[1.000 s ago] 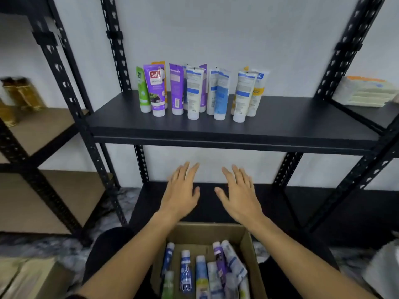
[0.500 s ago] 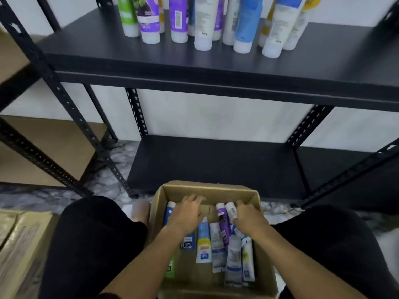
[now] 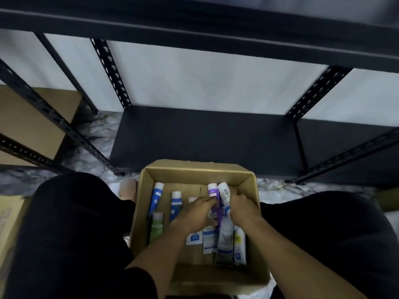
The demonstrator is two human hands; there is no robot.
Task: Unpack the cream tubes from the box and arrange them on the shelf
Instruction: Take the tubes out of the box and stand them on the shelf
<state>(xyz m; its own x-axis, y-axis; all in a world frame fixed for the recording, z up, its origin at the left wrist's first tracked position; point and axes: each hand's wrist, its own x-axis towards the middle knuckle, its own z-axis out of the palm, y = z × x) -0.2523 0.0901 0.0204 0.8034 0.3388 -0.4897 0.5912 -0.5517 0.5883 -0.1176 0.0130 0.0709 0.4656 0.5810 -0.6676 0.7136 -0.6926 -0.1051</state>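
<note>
Shelving [image 3: 205,139] of dark metal fills the frame from nine o'clock round to three, its lower board bare where it shows. Below it, at six o'clock between the person's knees, sits the cardboard box [image 3: 252,190], open, with cream tubes lying loose on its floor. Both hands are down inside. Left hand [image 3: 199,212] curls its fingers round the purple tube [image 3: 213,192] near the box's one o'clock corner. Right hand [image 3: 243,207] lies just beside it, closing on the white tube [image 3: 224,192], though blur makes that hold hard to confirm. Blue tubes [image 3: 157,195] and a green tube [image 3: 157,225] lie at the box's nine o'clock side, untouched. Since the two grasped tubes lie touching and partly over others, lifting them together could drag a neighbour up and drop it, or a loose hold could let one slip.
</note>
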